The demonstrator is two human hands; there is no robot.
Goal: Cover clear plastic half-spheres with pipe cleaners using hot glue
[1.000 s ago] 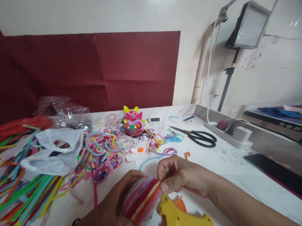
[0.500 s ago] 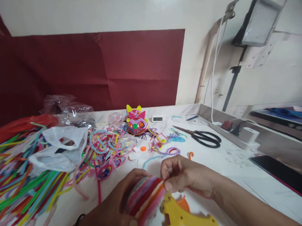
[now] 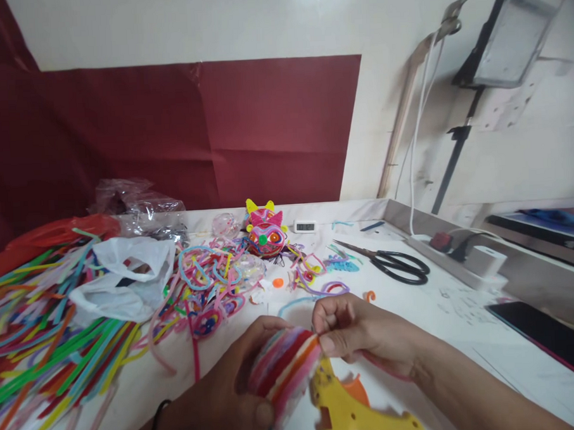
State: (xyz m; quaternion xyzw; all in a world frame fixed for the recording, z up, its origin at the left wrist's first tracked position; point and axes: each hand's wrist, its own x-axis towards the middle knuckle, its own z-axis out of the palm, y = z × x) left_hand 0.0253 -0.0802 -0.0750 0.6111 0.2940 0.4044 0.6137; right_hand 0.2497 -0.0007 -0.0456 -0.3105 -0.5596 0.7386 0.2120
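My left hand is wrapped around a ball covered in striped pipe cleaners of pink, red, white and orange. My right hand pinches the ball's upper right edge with thumb and fingers closed. Just below both hands a yellow glue gun with an orange trigger lies on the white table. Farther back stands a finished colourful pipe-cleaner figure with yellow ears.
A heap of straight pipe cleaners fills the left side, with a white plastic bag and curled pieces beside it. Black scissors lie at the right. A small digital clock, a power strip and a dark phone are nearby.
The view has drifted so everything sits slightly more to the right and lower. Both hands keep the same hold on the ball.
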